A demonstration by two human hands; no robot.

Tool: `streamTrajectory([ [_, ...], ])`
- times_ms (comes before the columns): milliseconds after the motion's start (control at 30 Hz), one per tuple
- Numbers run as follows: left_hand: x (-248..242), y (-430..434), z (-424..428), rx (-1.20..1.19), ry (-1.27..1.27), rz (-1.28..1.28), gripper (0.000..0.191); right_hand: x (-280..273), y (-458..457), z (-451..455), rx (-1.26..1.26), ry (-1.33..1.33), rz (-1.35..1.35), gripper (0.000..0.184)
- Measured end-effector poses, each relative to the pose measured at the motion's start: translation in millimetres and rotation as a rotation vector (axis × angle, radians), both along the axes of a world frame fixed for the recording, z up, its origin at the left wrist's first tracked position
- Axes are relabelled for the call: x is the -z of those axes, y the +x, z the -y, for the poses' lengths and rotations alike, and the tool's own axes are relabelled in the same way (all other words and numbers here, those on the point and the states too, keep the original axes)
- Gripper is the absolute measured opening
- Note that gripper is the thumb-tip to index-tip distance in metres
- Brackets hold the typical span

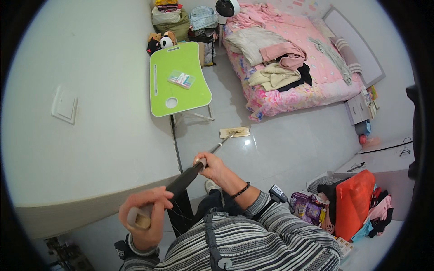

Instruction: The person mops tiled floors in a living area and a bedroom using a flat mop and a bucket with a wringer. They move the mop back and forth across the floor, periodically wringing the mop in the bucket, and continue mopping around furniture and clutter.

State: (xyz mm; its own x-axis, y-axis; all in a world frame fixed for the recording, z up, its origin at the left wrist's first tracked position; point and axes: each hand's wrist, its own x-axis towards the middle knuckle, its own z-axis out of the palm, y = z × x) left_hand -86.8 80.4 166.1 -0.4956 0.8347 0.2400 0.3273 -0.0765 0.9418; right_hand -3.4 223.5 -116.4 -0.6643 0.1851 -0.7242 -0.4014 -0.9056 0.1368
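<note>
A flat mop reaches from my body out over the grey tiled floor. My left hand (144, 215) is closed around the top end of its handle (184, 179), at the lower left. Farther down the pole, my right hand (211, 165), with a dark bead bracelet at the wrist, grips the light-coloured collar. The mop's flat, cream-coloured head (234, 132) lies on the floor between the green folding table and the bed. Its underside is hidden.
The green folding table (183, 98) bears a clear case of pens (181, 79). A bed (288, 98) with heaped clothes (276, 76) stands at upper right. Bags and a red item (354, 203) sit at lower right. A wall (101, 135) fills the left.
</note>
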Motion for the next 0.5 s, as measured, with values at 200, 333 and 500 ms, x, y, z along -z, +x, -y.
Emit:
streamTrajectory([
  [200, 24, 17, 14, -0.039, 0.057, 0.042, 0.013, 17, 3, 0, 0.001, -0.007, 0.046, 0.016],
  [333, 55, 33, 4, 0.017, 0.037, 0.082, 0.004, 57, 2, -34, 0.037, -0.021, 0.0, 0.016],
  [500, 104, 53, -42, 0.121, -0.086, 0.055, 0.007, 113, 1, -106, 0.018, 0.096, 0.092, 0.017],
])
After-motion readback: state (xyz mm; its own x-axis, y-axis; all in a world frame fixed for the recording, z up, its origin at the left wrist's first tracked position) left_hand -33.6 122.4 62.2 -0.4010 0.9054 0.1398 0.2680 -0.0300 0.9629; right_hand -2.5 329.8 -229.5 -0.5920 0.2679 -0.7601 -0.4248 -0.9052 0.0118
